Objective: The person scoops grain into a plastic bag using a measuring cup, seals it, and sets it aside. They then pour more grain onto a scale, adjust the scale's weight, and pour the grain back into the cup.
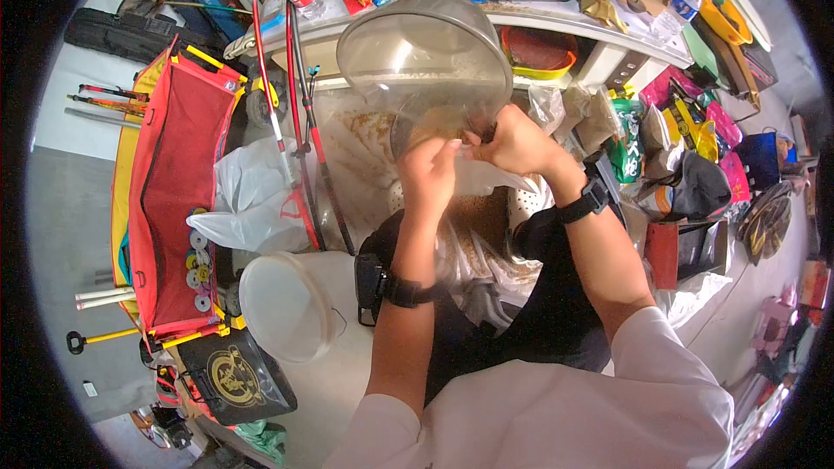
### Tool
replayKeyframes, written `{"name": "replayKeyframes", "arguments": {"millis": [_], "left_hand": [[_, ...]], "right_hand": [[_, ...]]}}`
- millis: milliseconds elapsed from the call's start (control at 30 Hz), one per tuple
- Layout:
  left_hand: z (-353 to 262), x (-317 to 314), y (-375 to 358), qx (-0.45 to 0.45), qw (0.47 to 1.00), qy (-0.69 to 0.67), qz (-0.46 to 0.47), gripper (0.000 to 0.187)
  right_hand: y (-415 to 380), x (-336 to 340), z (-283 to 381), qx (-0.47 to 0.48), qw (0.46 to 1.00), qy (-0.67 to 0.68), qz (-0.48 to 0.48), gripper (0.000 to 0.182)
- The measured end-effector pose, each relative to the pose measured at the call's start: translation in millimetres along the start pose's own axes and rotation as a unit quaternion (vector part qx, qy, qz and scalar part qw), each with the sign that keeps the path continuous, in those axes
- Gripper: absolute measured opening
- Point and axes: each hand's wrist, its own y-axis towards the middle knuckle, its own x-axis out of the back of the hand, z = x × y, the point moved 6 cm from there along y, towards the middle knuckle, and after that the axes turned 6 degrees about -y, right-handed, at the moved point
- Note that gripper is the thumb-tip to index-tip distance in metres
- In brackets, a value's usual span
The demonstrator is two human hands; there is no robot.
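Both hands come together at chest height in front of me. My left hand is closed, thumb and fingers pinched near the lower edge of a large see-through grey plastic bowl shape. Right beside it, my right hand has its fingers curled inward, almost touching the left thumb. What the fingertips pinch is too small and covered to make out. Below the grey plastic hangs a smaller, darker rounded part. Whitish thin plastic shows under the hands, above brown grains between my knees.
A white bucket stands left of my legs, near a white plastic bag and upright rods. A red cart is further left. Ahead, a cluttered bench holds bottles. Colourful packets and a red box lie right.
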Motion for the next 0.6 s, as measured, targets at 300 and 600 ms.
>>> {"name": "replayKeyframes", "arguments": {"millis": [300,600], "left_hand": [[5,1,4,-0.004,1.0,-0.022,-0.009,0.026],[22,-5,1,0.1,0.981,-0.166,0.009,0.019]], "right_hand": [[3,3,3,0.034,0.996,0.079,-0.034,0.024],[5,4,2,0.02,0.987,0.148,-0.052,0.025]]}}
